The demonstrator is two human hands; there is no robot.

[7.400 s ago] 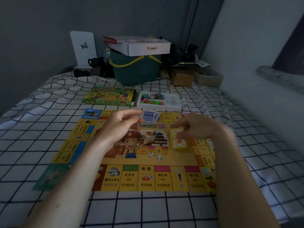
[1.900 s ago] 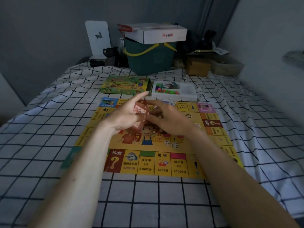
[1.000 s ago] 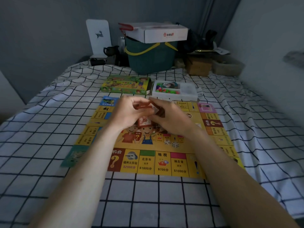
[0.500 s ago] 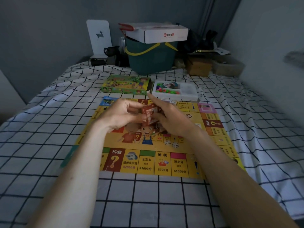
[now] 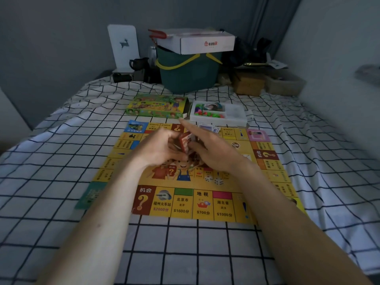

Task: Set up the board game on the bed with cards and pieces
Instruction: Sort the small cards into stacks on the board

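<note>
Both hands meet over the middle of the game board (image 5: 185, 202). The left hand (image 5: 162, 149) and right hand (image 5: 213, 151) together grip a small stack of red-backed cards (image 5: 185, 144), held on edge between them; the right index finger points away. Just beyond the right hand lies a blue-backed card pile (image 5: 208, 127), then the white pieces tray (image 5: 236, 117).

The game board (image 5: 205, 204) reads 机会, 地税, 北京市 $1600分, $700分, $1000分, $2000分.
</note>
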